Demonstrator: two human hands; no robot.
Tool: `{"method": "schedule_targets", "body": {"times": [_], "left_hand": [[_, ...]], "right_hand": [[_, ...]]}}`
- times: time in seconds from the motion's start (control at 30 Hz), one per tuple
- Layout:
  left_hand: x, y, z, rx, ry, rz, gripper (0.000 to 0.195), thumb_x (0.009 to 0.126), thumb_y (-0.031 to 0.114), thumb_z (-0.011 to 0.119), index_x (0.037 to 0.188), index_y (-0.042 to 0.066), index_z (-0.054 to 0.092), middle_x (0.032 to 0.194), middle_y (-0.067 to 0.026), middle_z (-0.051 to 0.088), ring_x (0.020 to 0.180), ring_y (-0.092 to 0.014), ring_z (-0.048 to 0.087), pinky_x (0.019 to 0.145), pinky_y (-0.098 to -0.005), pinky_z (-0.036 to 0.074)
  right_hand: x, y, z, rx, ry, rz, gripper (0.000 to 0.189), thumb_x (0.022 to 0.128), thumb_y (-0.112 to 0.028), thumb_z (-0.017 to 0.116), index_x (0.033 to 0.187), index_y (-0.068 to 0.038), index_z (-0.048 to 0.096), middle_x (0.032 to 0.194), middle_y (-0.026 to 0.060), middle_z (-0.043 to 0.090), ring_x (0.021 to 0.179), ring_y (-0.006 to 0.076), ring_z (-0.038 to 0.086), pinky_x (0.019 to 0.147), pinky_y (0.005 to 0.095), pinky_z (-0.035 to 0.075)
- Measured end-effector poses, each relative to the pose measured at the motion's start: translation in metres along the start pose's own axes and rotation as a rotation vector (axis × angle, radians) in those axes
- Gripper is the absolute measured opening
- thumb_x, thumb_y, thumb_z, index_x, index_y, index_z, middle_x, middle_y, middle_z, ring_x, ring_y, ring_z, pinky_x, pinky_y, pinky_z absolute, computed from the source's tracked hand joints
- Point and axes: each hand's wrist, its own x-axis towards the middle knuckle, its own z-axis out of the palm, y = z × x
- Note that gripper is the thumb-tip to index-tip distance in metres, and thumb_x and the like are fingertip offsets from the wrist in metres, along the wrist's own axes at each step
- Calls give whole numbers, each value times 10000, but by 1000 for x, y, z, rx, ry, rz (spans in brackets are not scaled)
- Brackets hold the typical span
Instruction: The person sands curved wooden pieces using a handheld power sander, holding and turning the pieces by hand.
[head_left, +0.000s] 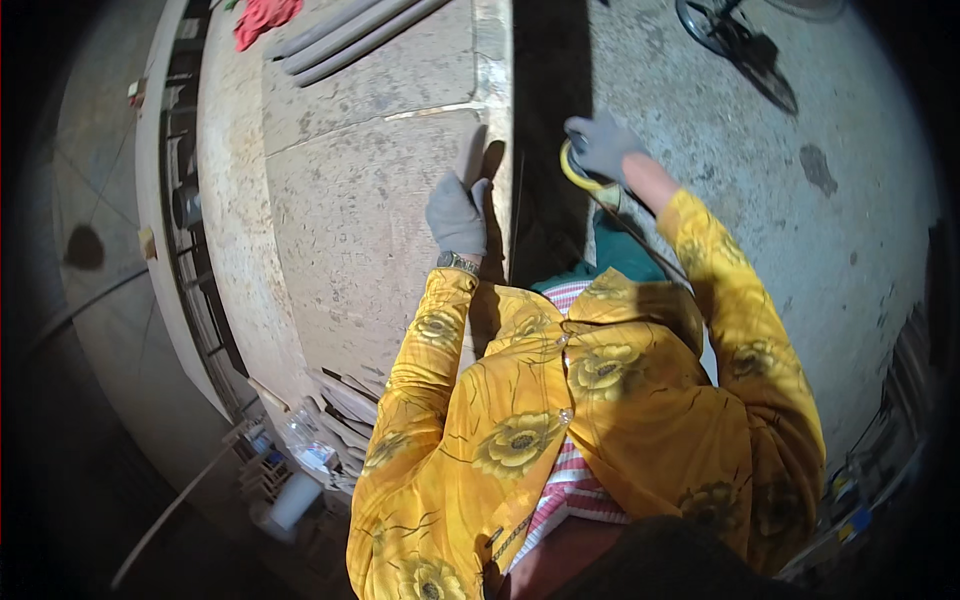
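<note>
My left hand (457, 214), in a grey glove with a wristwatch behind it, is closed around a smooth greyish-brown rod-like piece (471, 150) near the right edge of the worktable (375, 225). Out past that edge, over the floor, my right hand (604, 146), also gloved in grey, grips a round tool with a yellow rim (574, 169); what kind of tool it is I cannot tell. A dark cord or hose runs from near it back towards my right side. The two hands are apart.
Several long grey-brown pieces (360, 37) lie at the table's far end, near a red cloth (266, 19). More such pieces (349, 412) are stacked by my left elbow, beside a clear plastic item (304, 435). A wheeled object (750, 56) stands on the concrete floor at the upper right.
</note>
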Motion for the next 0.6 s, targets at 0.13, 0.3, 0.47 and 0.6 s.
{"method": "schedule_targets", "body": {"times": [0.13, 0.3, 0.47, 0.6], "left_hand": [[9, -30, -7, 32, 59, -228, 479, 851, 358, 674, 1153, 28, 503, 918, -169, 603, 804, -356, 587, 703, -470, 462], [-36, -38, -27, 45, -106, -236, 721, 817, 423, 697, 1372, 55, 420, 1141, -143, 574, 986, -320, 576, 810, -443, 462], [-131, -43, -64, -93, -249, -575, 683, 729, 536, 742, 1123, 14, 545, 944, -193, 621, 912, -355, 610, 790, -438, 481], [-207, -42, -80, -406, -451, -821, 658, 714, 574, 729, 945, -20, 569, 844, -218, 621, 854, -377, 618, 735, -447, 484]], "right_hand": [[-33, -4, 6, 74, -89, 65, 428, 839, -336, 572, 1263, -281, 546, 1185, 252, 546, 1078, 434, 570, 948, 454, 474], [-49, -27, -4, -1, -123, 73, 465, 820, -314, 603, 1280, -285, 541, 1187, 222, 531, 1086, 413, 573, 954, 441, 472], [-57, -49, -16, 24, -20, -39, 510, 783, -288, 640, 1284, -275, 544, 1168, 213, 528, 1058, 410, 588, 927, 430, 489], [-59, -65, -18, 26, 78, -149, 528, 759, -285, 659, 1276, -250, 557, 1132, 215, 547, 1030, 409, 597, 903, 428, 499]]}}
